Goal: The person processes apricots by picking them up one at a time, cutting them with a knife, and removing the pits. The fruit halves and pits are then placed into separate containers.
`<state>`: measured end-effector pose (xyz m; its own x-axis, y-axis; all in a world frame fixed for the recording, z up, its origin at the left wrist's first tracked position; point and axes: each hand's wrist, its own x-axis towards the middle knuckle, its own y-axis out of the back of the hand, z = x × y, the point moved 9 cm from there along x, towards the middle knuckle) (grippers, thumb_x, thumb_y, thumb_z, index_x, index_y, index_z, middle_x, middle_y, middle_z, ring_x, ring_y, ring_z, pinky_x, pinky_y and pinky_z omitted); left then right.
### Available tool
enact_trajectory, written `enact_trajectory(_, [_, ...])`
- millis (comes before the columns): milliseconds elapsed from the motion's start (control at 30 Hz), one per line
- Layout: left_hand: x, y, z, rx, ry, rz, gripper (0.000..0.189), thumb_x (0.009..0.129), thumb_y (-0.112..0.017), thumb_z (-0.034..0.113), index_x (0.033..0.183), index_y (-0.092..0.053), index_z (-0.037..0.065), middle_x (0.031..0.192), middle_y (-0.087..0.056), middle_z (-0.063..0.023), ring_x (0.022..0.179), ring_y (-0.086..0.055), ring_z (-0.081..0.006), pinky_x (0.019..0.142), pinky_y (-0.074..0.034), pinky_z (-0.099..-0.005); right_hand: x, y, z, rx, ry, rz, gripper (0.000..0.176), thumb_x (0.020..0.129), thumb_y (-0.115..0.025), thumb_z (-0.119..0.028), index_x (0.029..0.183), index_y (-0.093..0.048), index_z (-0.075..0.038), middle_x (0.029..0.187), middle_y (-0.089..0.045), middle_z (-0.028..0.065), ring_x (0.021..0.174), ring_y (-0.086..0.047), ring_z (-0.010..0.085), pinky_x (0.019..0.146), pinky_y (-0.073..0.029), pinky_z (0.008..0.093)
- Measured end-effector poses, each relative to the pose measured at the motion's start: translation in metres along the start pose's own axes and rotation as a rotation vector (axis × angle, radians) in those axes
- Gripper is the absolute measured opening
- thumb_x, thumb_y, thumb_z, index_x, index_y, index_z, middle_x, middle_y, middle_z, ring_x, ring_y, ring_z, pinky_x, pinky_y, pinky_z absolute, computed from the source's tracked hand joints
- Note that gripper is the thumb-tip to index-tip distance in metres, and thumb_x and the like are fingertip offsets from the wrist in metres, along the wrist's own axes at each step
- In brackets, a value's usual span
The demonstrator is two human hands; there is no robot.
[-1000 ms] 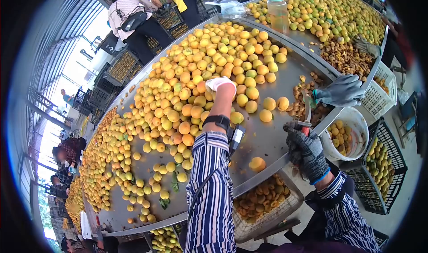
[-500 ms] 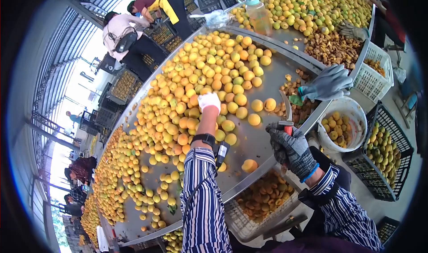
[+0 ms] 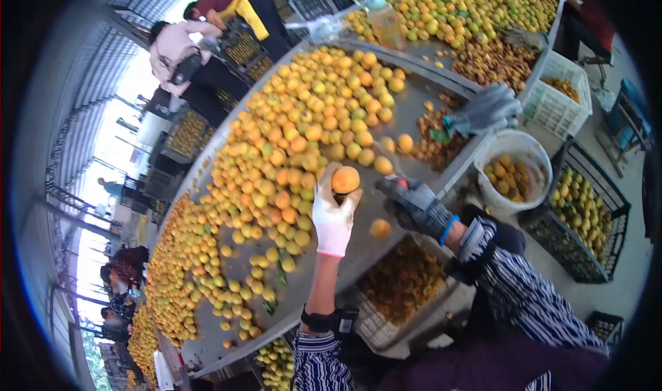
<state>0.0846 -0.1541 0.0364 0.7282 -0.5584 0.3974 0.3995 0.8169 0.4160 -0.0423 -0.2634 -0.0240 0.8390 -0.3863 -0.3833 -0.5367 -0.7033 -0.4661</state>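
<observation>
My left hand (image 3: 332, 215), in a white glove, grips an orange-yellow apricot (image 3: 345, 179) between thumb and fingers above the metal table. Close beside it on the right is my right hand (image 3: 414, 207), in a dark grey glove, closed around a knife (image 3: 395, 181) with a red handle; its curved blade is blurred. A large heap of apricots (image 3: 296, 125) spreads over the table beyond my left hand. One loose apricot (image 3: 380, 228) lies near the table's front edge, below the two hands.
Empty grey gloves (image 3: 485, 109) lie by cut fruit pieces (image 3: 436, 137). On the right stand a white bucket (image 3: 514, 139) and a black crate (image 3: 614, 215), both holding fruit. A white crate (image 3: 372, 322) of fruit sits below the table edge. Other people (image 3: 186, 53) bend over crates at the back left.
My left hand has come back from the heap toward me, now with an apricot in it. My right hand has moved left with the knife, close to the left. The view has shifted slightly.
</observation>
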Motion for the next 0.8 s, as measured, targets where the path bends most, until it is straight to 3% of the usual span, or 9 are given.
enact_trajectory(33, [-0.023,0.001,0.027,0.094,0.000,-0.004,0.057,0.070,-0.069,0.001,0.123,-0.047,0.001,0.111,-0.053,-0.0128,0.090,-0.056,-0.0212,0.080,-0.047,-0.0296,-0.004,0.003,0.013,-0.014,-0.039,0.029,0.026,0.084,-0.066,-0.030,0.099,-0.061,-0.009,0.058,-0.050,-0.0030,0.037,-0.038,0.0056,0.035,-0.029,0.0200])
enact_trajectory(100, [-0.058,0.006,0.048,0.303,-0.096,-0.008,0.060,0.070,-0.067,0.000,0.126,-0.047,0.005,0.112,-0.050,-0.0129,0.088,-0.056,-0.0188,0.078,-0.047,-0.0277,-0.009,-0.019,0.030,-0.227,-0.034,-0.236,0.038,0.080,-0.069,-0.041,0.097,-0.062,-0.008,0.061,-0.054,-0.0001,0.039,-0.042,0.0071,0.036,-0.032,0.0220])
enact_trajectory(200, [-0.105,0.021,0.048,0.185,0.135,-0.045,0.063,0.069,-0.065,-0.001,0.129,-0.046,0.007,0.114,-0.050,-0.0143,0.089,-0.056,-0.0190,0.079,-0.046,-0.0279,-0.035,-0.023,0.063,-0.156,-0.045,-0.174,0.035,0.081,-0.069,-0.038,0.097,-0.061,-0.007,0.061,-0.054,-0.0015,0.039,-0.041,0.0064,0.036,-0.032,0.0217])
enact_trajectory(267, [-0.136,0.032,0.048,0.193,0.114,-0.068,0.057,0.077,-0.062,0.005,0.131,-0.044,0.005,0.114,-0.050,-0.0130,0.088,-0.056,-0.0172,0.078,-0.045,-0.0266,-0.055,-0.026,0.079,-0.099,-0.050,-0.227,0.031,0.083,-0.067,-0.031,0.103,-0.061,-0.008,0.061,-0.053,-0.0025,0.040,-0.041,0.0050,0.037,-0.032,0.0205])
enact_trajectory(367, [-0.177,0.041,0.024,-0.507,0.353,0.055,0.048,0.095,-0.049,0.027,0.131,-0.041,-0.003,0.112,-0.055,-0.0078,0.091,-0.055,-0.0129,0.078,-0.045,-0.0249,-0.076,-0.034,0.099,-0.013,-0.033,-0.396,0.041,0.083,-0.067,-0.018,0.122,-0.054,-0.009,0.066,-0.055,-0.0035,0.043,-0.042,0.0029,0.039,-0.032,0.0181])
enact_trajectory(500, [-0.230,0.026,-0.018,-0.686,0.620,-0.091,0.050,0.094,-0.050,0.031,0.131,-0.041,-0.001,0.120,-0.053,-0.0078,0.101,-0.053,-0.0130,0.078,-0.046,-0.0262,-0.100,-0.039,0.121,-0.042,-0.090,-0.451,0.045,0.082,-0.067,-0.016,0.124,-0.052,-0.010,0.069,-0.055,-0.0051,0.045,-0.043,0.0024,0.040,-0.033,0.0176])
enact_trajectory(600, [-0.244,0.028,-0.004,-0.820,0.658,-0.145,0.050,0.094,-0.049,0.034,0.129,-0.042,-0.001,0.118,-0.053,-0.0066,0.102,-0.053,-0.0139,0.080,-0.047,-0.0254,-0.106,-0.038,0.131,-0.147,-0.079,-0.457,0.045,0.083,-0.067,-0.017,0.125,-0.052,-0.011,0.071,-0.055,-0.0058,0.047,-0.044,0.0017,0.041,-0.034,0.0170])
enact_trajectory(733, [-0.228,0.047,0.027,-0.639,0.446,-0.095,0.056,0.082,-0.068,0.014,0.129,-0.042,0.000,0.113,-0.054,-0.0077,0.096,-0.055,-0.0122,0.081,-0.047,-0.0241,-0.109,-0.045,0.132,-0.209,-0.016,-0.409,0.040,0.084,-0.065,-0.015,0.123,-0.054,-0.012,0.076,-0.058,-0.0067,0.049,-0.043,-0.0008,0.041,-0.032,0.0151])
enact_trajectory(800, [-0.227,0.048,0.024,-0.649,0.459,-0.070,0.062,0.074,-0.073,0.003,0.127,-0.042,-0.001,0.113,-0.052,-0.0082,0.098,-0.054,-0.0128,0.085,-0.046,-0.0252,-0.110,-0.048,0.132,-0.243,-0.023,-0.420,0.037,0.085,-0.064,-0.013,0.120,-0.055,-0.010,0.082,-0.060,-0.0047,0.059,-0.050,0.0031,0.050,-0.042,0.0181])
